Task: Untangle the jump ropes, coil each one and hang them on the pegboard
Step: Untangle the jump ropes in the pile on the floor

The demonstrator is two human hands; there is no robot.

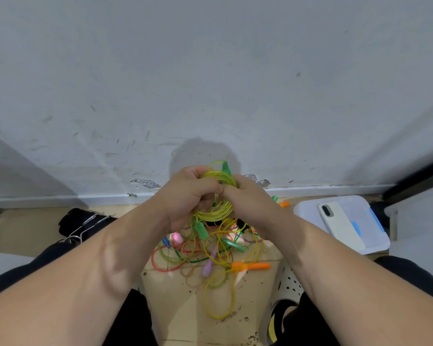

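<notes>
Left hand (188, 193) and right hand (251, 204) both grasping yellow rope coil (219, 213), its middle hidden in the grip, floor tangle (200, 255) partly covered

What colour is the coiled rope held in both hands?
Yellow rope, green handle; the head view shows it.

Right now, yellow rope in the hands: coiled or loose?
Mostly coiled: yellow rope forms stacked loops gripped by left hand and right hand. Cannot tell if floor strands are its tail.
</notes>
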